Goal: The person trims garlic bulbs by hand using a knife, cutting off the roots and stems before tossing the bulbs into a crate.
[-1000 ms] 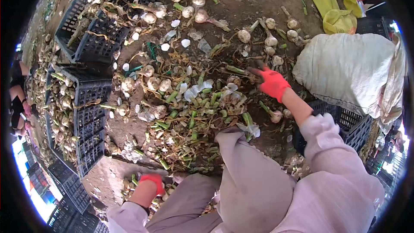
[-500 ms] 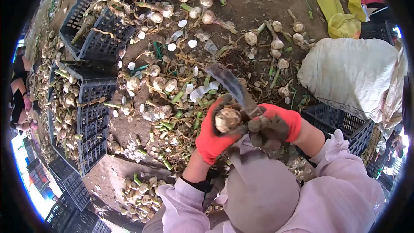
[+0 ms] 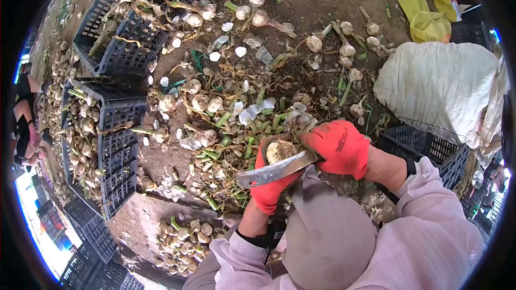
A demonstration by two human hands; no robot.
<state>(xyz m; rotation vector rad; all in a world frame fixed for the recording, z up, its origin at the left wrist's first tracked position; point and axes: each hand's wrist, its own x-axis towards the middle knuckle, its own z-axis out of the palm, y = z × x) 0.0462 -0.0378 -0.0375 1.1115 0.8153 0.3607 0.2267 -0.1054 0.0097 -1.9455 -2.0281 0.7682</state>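
Note:
Both hands wear red gloves with dark, soiled palms. In my left hand [image 3: 270, 192] sits a garlic bulb [image 3: 280, 151], its pale side facing up, with the fingers wrapped round it. My right hand [image 3: 339, 147] is closed on a curved knife [image 3: 277, 171]; the handle is hidden in the fist. The blade points left, passing across the near side of the bulb and over my left fingers. Cut green stalks [image 3: 277, 122] and dry leaves lie on the ground just beyond the hands.
Black crates of garlic [image 3: 115, 145] stand on the left. A trimmed heap of bulbs [image 3: 185, 244] lies at lower left. At right, a white sack [image 3: 438, 91] rests by a black crate [image 3: 427, 147]. Loose bulbs [image 3: 314, 43] are scattered ahead. Another person [image 3: 26, 115] shows at the far left edge.
The knife has swung down from pointing up and away to lying across the near side of the bulb, pointing left. My right hand has turned over, its back now showing.

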